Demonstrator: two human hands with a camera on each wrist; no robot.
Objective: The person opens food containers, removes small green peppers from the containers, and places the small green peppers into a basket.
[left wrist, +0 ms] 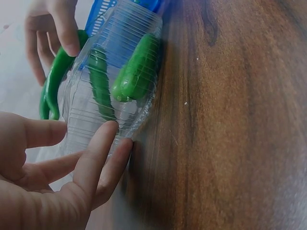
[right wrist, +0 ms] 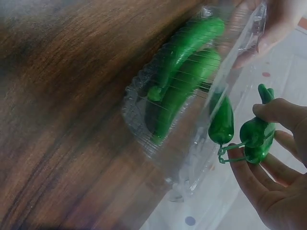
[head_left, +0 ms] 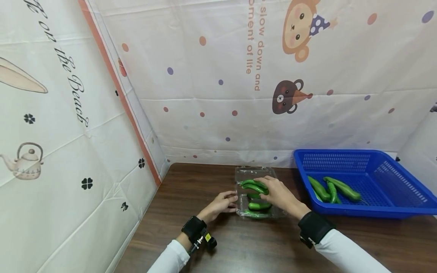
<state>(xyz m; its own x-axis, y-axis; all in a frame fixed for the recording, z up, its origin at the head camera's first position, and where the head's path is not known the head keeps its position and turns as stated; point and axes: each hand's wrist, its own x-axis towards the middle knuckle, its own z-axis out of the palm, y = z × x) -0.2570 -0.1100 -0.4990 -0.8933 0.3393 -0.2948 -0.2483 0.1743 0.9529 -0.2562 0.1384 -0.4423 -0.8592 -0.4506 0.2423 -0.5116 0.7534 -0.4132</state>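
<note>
A corner is formed by two printed cloth backdrops (head_left: 211, 76), decorated with cartoon animals, dots and lettering, and a dark wood-grain counter (head_left: 239, 242) is set against them. One blue plastic basket (head_left: 406, 182) is placed on the counter to the right of the clear plastic tray (head_left: 243, 172), well apart from it, and three green peppers (head_left: 332, 188) are seen lying inside it. One clear plastic tray is placed near the counter's middle, close to the backdrop, and about three green peppers (head_left: 258, 206) are seen lying in it, though the exact count is blurred by its ribbed wall. The tray's left edge is touched by the left hand (head_left: 220, 204), whose fingers (left wrist: 98, 153) are kept straight and pressed against the wall without being curled round it. Above the tray, two further peppers (head_left: 254, 185) are gripped by the right hand (head_left: 278, 191), the thumb and fingers (right wrist: 280, 112) being curled round them just over the tray's far half. One black wrist strap (head_left: 194, 228) is worn on each arm.
</note>
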